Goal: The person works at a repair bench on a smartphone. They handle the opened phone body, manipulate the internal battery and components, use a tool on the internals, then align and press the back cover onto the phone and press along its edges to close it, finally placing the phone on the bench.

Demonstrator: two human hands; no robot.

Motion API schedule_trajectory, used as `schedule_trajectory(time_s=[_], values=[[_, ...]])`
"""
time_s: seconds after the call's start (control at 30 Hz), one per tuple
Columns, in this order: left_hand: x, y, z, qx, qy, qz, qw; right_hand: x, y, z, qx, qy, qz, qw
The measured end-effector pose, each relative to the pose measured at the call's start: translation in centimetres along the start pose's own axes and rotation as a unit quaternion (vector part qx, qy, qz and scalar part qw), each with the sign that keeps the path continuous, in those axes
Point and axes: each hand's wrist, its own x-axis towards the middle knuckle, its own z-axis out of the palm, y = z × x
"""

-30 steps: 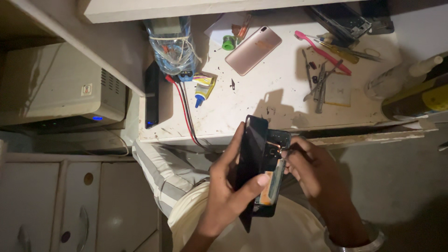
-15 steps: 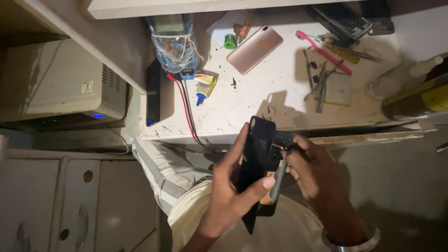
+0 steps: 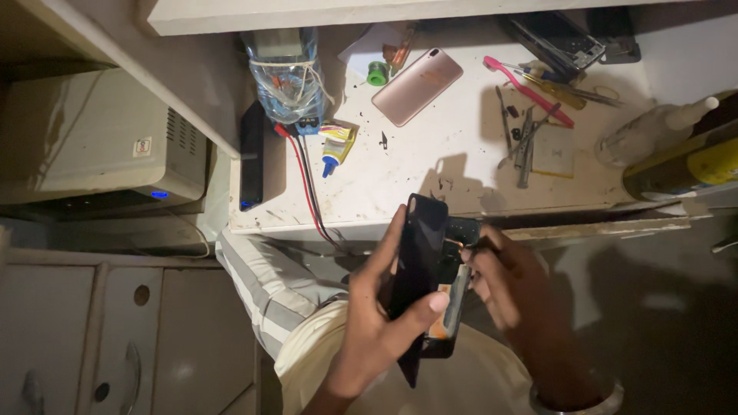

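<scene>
Slippage threatens: your left hand (image 3: 384,323) clamps the black back cover (image 3: 416,265) half-lifted, while your right hand (image 3: 507,288) pinches a thin tool (image 3: 460,244) inside the phone (image 3: 450,307).

Dim, warm light on worktop (image 3: 461,165); edges dark, shadows hard.

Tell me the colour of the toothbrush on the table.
Pink: the toothbrush lies on the white table, seen in the head view.

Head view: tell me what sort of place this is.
Probably a small phone repair bench. The left hand holds an opened black phone that the right hand works on; a rose-gold phone and metal tools lie on the white worktop.
</scene>
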Motion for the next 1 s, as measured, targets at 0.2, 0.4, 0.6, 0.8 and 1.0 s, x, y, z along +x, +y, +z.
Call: schedule_trajectory(time_s=[0.2,0.4,0.6,0.8,1.0], values=[[-0.3,0.0,-0.1,0.032,0.006,0.001,0.999,-0.1,1.4,0.0,-0.276,-0.012,-0.399,0.875],[-0.7,0.2,0.0,0.037,0.012,-0.018,0.999,-0.7,-0.2,0.8,-0.047,-0.054,-0.218,0.973],[-0.6,0.0,-0.2,0.011,0.006,0.027,1.0,-1.0,-1.4,1.7,0.078,-0.02,-0.011,0.997],[-0.7,0.0,-0.3,0.003,0.012,0.01,1.0,-1.3,-1.6,1.4,-0.043,-0.032,-0.106,0.993],[-0.8,-0.1,-0.2,-0.007,-0.008,0.017,1.0,-1.2,-1.4,1.9,0.034,0.018,-0.007,0.999]])
